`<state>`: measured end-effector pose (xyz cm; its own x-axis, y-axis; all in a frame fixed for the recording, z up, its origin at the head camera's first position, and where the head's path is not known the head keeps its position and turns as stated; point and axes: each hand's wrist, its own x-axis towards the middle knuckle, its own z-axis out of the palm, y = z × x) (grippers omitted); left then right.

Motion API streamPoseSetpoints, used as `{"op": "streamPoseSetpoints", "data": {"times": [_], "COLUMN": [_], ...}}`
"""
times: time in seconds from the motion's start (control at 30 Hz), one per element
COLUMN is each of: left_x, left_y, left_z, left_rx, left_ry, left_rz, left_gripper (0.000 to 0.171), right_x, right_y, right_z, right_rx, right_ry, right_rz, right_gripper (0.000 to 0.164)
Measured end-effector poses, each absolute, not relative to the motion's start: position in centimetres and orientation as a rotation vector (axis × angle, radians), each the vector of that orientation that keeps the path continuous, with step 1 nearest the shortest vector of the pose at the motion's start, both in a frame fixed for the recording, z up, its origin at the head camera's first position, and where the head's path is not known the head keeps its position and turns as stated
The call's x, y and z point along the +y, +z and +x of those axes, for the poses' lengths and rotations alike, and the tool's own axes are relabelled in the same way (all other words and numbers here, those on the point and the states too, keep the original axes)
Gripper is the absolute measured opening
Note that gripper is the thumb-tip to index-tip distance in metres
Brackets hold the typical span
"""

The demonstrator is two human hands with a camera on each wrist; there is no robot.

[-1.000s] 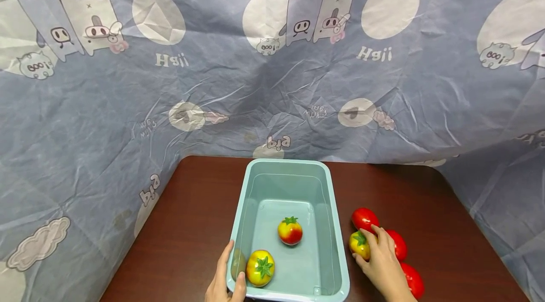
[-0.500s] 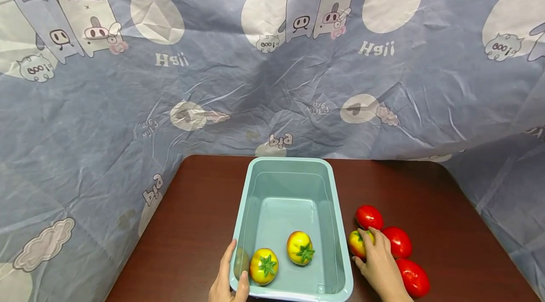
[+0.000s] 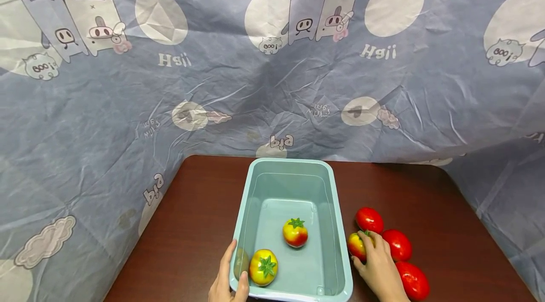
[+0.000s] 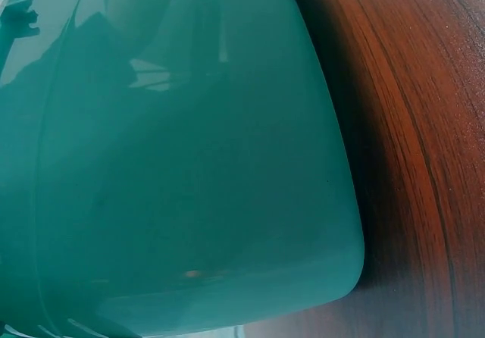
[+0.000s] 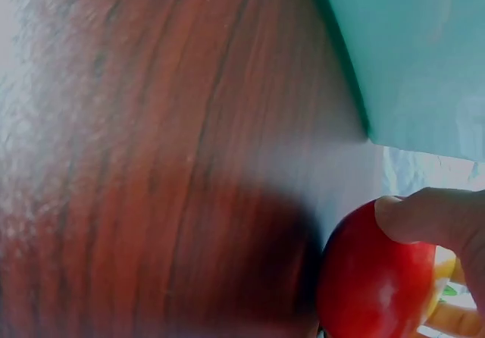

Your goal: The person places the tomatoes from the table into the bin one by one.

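My left hand [image 3: 227,278] grips the near left corner of a pale green plastic bin [image 3: 341,231], thumb inside the wall and fingers outside. The left wrist view is mostly filled by the bin's outer wall [image 4: 189,164]; that hand is out of sight there. Right of the bin, my right hand [image 3: 378,266] holds a yellow-and-red toy tomato [image 3: 355,246] with a green leafy top, low at the tabletop. In the right wrist view the thumb presses on its red side [image 5: 379,277]. Two similar yellow-and-red tomatoes lie in the bin, one mid-floor [image 3: 295,235], the other near the left hand [image 3: 263,268].
Close around the right hand lie three plain red tomatoes: one behind [image 3: 369,220], one to the right [image 3: 397,244], one nearer the front [image 3: 413,280]. The dark brown table [image 3: 191,221] backs onto a wrinkled blue-grey printed cloth [image 3: 238,84].
The mid-floor tomato in the bin rolled toward the front, then rocked back upright. The tomato in my right hand has turned, showing more red. My left hand keeps its hold on the bin.
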<state>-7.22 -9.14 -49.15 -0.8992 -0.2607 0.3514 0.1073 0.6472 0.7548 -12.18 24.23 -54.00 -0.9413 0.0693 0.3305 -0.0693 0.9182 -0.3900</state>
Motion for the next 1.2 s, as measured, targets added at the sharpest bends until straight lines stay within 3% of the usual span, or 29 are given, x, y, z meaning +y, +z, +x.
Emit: {"op": "streamPoseSetpoints", "data": {"times": [0.37,0.87,1.2], "left_x": [-9.4,-9.9,-10.0], "left_y": [-49.3,-49.2,-49.7], "left_z": [-7.3,-7.1,-7.4], "left_rx": [-2.405,-2.391,-2.340], "left_ry": [-1.120,-1.176,-1.175], "left_rz": [0.106,0.060,0.038], "left_gripper": [0.069,0.067,0.069], "right_x": [24.0,23.6,23.1], "right_y": [-54.4,-54.9,-48.9], "right_z": [-12.3,-12.3,-12.6], "right_rx": [-2.638,-2.614,-2.408], "right_ry": [0.544,0.541,0.950], "right_rz": [-0.005,-0.039,-0.365], "right_gripper": [0.061,0.071,0.065]}}
